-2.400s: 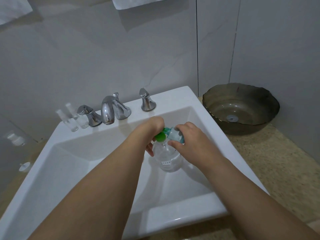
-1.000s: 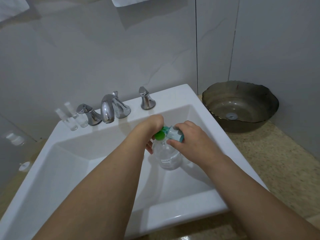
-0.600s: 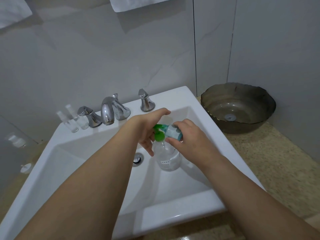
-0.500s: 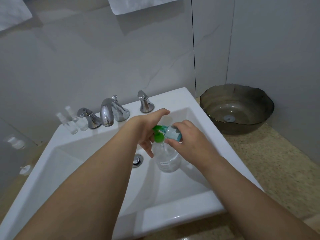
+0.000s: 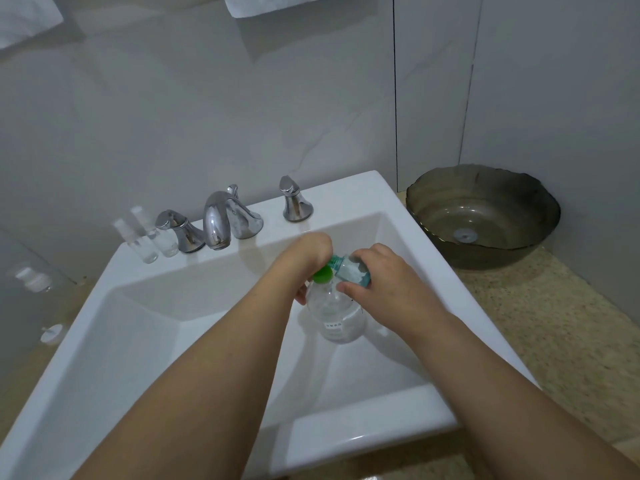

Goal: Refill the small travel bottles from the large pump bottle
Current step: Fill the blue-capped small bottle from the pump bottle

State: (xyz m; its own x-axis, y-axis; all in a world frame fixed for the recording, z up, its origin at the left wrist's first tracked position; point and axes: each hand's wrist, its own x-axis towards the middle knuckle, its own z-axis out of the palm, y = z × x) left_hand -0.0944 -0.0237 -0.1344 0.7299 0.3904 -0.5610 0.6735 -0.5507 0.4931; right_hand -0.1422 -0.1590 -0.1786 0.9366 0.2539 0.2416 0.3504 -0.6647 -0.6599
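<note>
L hand (image 5: 311,252), open a moment ago, curls back onto green pump (image 5: 322,274); R hand (image 5: 384,289) holds small bottle (image 5: 351,271) at spout — likely another squirt into it.

The left hand (image 5: 310,252) hides the pump head; the bottle label (image 5: 333,326) is unreadable.

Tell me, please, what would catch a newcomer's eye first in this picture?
Two bare forearms meet over the white sink, where the left hand presses the green pump of a clear bottle. The right hand holds a small teal bottle tilted at its spout. A dark glass bowl sits on the counter to the right, and two small clear bottles stand left of the chrome tap.
</note>
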